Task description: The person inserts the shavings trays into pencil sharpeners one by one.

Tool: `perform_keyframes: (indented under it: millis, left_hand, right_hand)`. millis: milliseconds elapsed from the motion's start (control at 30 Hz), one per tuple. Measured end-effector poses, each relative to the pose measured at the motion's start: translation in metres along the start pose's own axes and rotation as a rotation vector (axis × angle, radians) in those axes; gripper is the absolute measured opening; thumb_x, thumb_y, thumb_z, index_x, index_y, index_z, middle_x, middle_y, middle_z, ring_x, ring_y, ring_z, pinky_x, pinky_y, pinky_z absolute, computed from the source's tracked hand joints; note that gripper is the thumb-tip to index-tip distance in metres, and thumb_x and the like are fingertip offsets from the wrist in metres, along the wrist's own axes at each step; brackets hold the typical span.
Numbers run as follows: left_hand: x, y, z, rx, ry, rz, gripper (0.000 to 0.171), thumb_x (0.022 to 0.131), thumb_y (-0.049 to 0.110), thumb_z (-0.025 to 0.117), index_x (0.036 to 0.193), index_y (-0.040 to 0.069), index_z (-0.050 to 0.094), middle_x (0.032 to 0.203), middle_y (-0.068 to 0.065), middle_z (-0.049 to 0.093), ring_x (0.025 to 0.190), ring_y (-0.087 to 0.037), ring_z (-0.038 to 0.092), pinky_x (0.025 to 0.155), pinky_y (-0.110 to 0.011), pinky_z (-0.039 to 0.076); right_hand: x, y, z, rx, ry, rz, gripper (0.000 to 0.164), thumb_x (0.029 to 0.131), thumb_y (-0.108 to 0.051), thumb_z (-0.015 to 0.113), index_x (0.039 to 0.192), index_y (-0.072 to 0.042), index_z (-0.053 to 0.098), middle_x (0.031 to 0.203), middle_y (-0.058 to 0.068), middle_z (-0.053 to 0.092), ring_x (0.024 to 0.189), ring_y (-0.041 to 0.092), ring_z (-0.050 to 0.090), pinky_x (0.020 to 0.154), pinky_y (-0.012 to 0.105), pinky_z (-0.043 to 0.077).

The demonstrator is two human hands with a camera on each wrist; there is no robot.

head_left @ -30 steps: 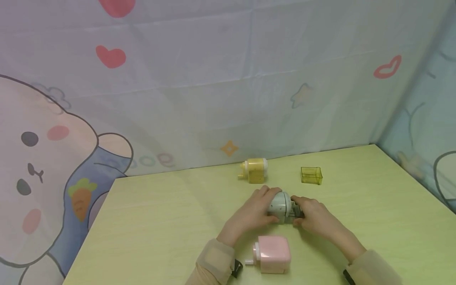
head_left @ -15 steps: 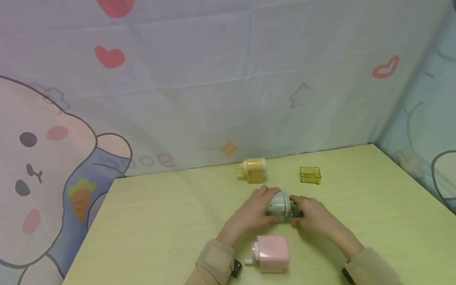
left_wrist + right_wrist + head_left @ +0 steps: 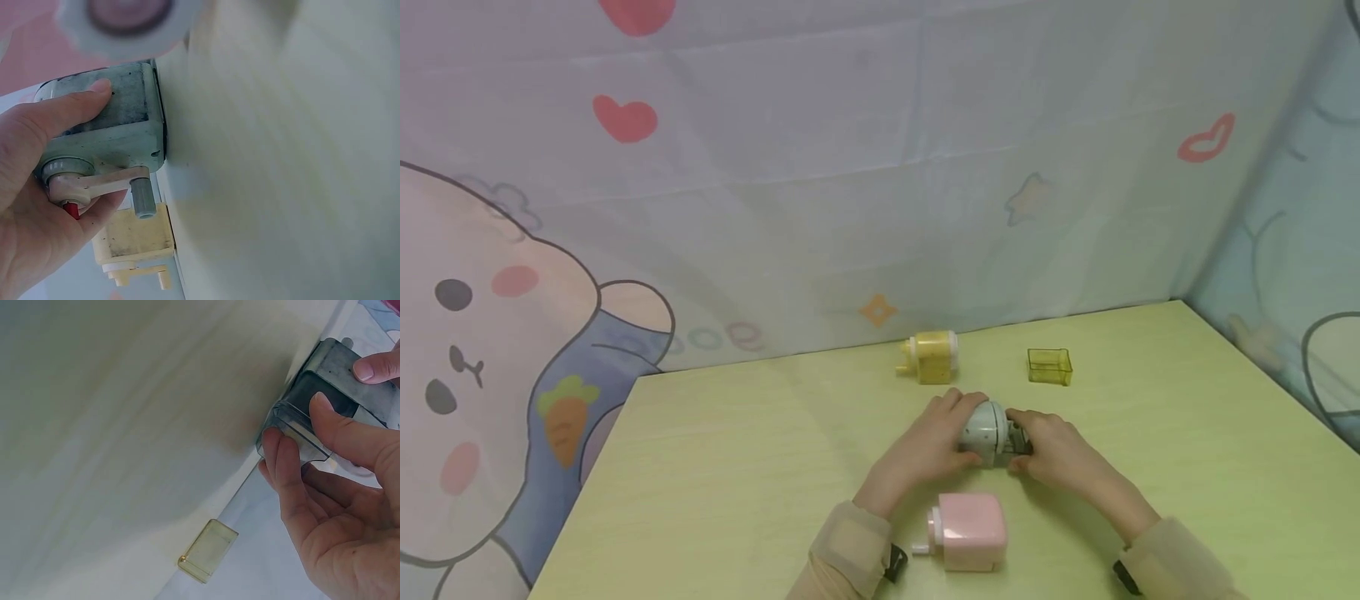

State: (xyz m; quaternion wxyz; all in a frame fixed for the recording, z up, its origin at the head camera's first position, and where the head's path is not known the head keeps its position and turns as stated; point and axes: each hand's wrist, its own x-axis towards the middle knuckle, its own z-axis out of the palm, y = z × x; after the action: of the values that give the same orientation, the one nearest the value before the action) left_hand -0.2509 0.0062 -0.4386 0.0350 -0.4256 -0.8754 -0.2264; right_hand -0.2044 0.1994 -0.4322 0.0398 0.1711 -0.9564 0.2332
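A pale grey-green crank pencil sharpener (image 3: 983, 432) sits on the table between both hands. My left hand (image 3: 932, 442) grips its body from the crank end, thumb along one side in the left wrist view. There the crank (image 3: 112, 182) shows, with a small red bit (image 3: 72, 209) at its hub, partly behind the fingers. At the opposite end, my right hand (image 3: 1063, 454) pinches a clear shavings drawer (image 3: 301, 432) between thumb and fingers. The drawer sticks partway out of the body, and the fingers cover some of it.
A pink crank sharpener (image 3: 972, 532) stands in front of the hands, close to the left wrist. Behind them is a yellow sharpener (image 3: 934, 360), with a see-through yellow drawer (image 3: 1049, 367) to its right. A patterned cloth (image 3: 820, 208) hangs along the table's back edge.
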Motion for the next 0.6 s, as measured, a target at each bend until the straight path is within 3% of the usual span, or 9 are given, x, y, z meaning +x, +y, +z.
perform_keyframes:
  millis: [400, 600]
  left_hand:
    - [0.0015, 0.0002, -0.0003, 0.006, -0.009, -0.006, 0.076, 0.068, 0.025, 0.076, 0.133, 0.016, 0.036, 0.112, -0.005, 0.050, 0.094, -0.013, 0.042, 0.083, -0.025, 0.046]
    - [0.0013, -0.0008, 0.0022, 0.007, -0.006, -0.005, 0.075, 0.068, 0.025, 0.076, 0.132, 0.016, 0.036, 0.111, -0.005, 0.050, 0.093, -0.013, 0.041, 0.081, -0.024, 0.045]
  right_hand:
    - [0.0018, 0.0003, 0.0020, 0.012, 0.004, 0.008, 0.065, 0.064, -0.012, 0.077, 0.117, 0.011, 0.049, 0.101, 0.025, 0.063, 0.082, 0.026, 0.057, 0.071, 0.047, 0.052]
    - [0.0037, -0.0007, 0.0047, 0.078, 0.002, 0.011, 0.054, 0.063, -0.014, 0.078, 0.108, 0.006, 0.055, 0.088, 0.014, 0.065, 0.069, 0.016, 0.053, 0.060, 0.036, 0.051]
